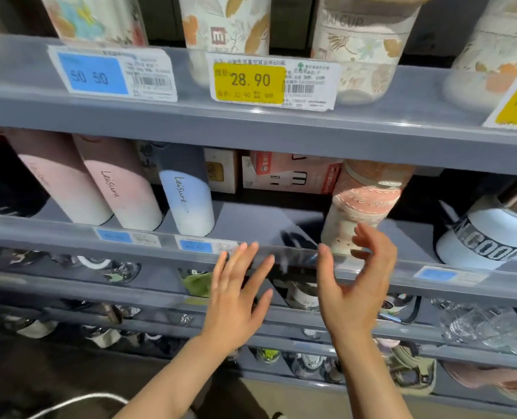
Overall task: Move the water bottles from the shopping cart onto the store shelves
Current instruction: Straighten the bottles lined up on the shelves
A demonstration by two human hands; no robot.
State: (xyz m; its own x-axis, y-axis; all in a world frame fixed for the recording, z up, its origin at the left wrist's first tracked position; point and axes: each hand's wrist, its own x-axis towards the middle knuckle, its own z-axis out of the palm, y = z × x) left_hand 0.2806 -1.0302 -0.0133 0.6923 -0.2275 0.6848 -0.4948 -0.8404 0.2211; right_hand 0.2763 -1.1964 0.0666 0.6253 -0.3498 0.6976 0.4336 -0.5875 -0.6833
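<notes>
Bottle (360, 207) stands upright on the shelf (251, 219) just beyond my right hand (357, 285), whose fingers are spread wide and curled, holding nothing; I judge it placed. It looks cream and coral pink with a brownish lid. My left hand (236, 294) hovers flat and empty beside, near the shelf's clear front rail (160, 240).

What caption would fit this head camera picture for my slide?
Both hands, left and right, open in front of a pink patterned bottle standing on the grey store shelf.
</notes>
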